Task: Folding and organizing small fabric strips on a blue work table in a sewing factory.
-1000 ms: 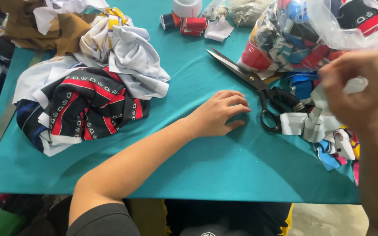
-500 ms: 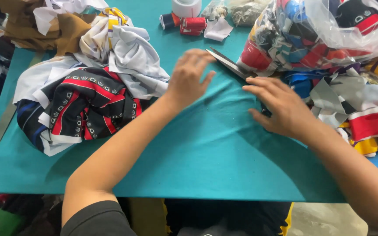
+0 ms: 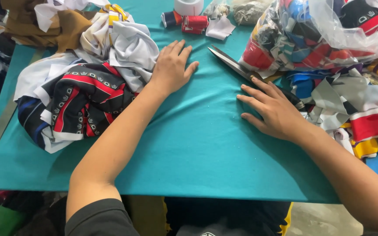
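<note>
both your hands lie flat, palms down and fingers spread, holding nothing. your left hand (image 3: 171, 65) presses the sheet of teal fabric (image 3: 197, 144) near its far edge, just beside the crumpled heap of black, red and white patterned cloth (image 3: 79, 100). your right hand (image 3: 272, 111) rests on the same teal sheet further right, its fingertips touching the long steel scissors (image 3: 241, 70), which lie open-bladed and untouched by any grip.

as a judgement, the work looks early: the teal sheet is spread and mostly smooth, with faint creases running between your hands, and no cut shows in it. the scissors are not yet picked up.

the teal sheet covers the whole tabletop in front of you. at the far edge sit spools of red and dark thread (image 3: 189, 21). to the right, a clear plastic bag of mixed coloured fabric scraps (image 3: 329, 35) spills over more loose scraps. brown cloth (image 3: 36, 22) lies at the far left. little of the room shows beyond the table.
</note>
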